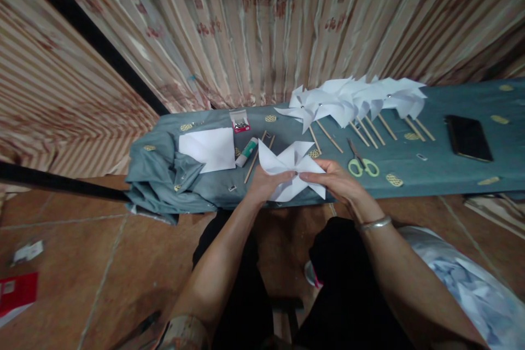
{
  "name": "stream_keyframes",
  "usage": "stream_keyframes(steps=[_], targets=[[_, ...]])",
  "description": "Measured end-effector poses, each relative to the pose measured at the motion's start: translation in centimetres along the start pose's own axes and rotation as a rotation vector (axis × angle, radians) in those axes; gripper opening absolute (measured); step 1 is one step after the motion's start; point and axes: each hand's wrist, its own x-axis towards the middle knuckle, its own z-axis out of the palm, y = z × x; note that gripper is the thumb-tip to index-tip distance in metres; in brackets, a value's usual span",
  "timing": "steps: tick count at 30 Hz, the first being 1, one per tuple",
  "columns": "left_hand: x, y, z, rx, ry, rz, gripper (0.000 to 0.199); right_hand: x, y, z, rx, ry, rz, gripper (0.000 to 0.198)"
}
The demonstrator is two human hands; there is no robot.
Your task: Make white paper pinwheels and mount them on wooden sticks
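Observation:
A white paper pinwheel (289, 159) is held between my two hands above the table's near edge. My left hand (264, 181) grips it from the left, its thumb pressed near the centre. From the right my right hand (334, 178) grips it too, thumb also at the centre beside a small dark fastener. The fingers behind the paper are hidden. Wooden sticks (254, 164) lie just beyond my left hand, beside a green and white glue stick (246, 152). Green-handled scissors (362, 165) rest right of my right hand.
Several finished-looking pinwheels on sticks (340, 101) lie overlapping along the back. White paper sheets (209, 147) and a small packet of metal fasteners (240, 121) are at the left. A black phone (468, 138) lies at the right. A plastic bag (467, 279) stands on the floor.

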Motion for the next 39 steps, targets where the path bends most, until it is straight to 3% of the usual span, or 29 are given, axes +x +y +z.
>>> stream_keyframes(steps=[9, 20, 39], targets=[[-0.1, -0.3, -0.2, 0.066, -0.033, 0.032, 0.049, 0.0, 0.1, 0.1, 0.069, -0.014, 0.029, 0.033], [-0.1, -0.2, 0.0, 0.121, -0.010, 0.054, 0.046, -0.1, 0.3, 0.3, 0.008, 0.009, -0.032, 0.032], [0.1, 0.0, -0.1, 0.191, 0.109, 0.027, 0.037, 0.8, 1.2, 0.5, -0.094, 0.118, -0.129, 0.039]])
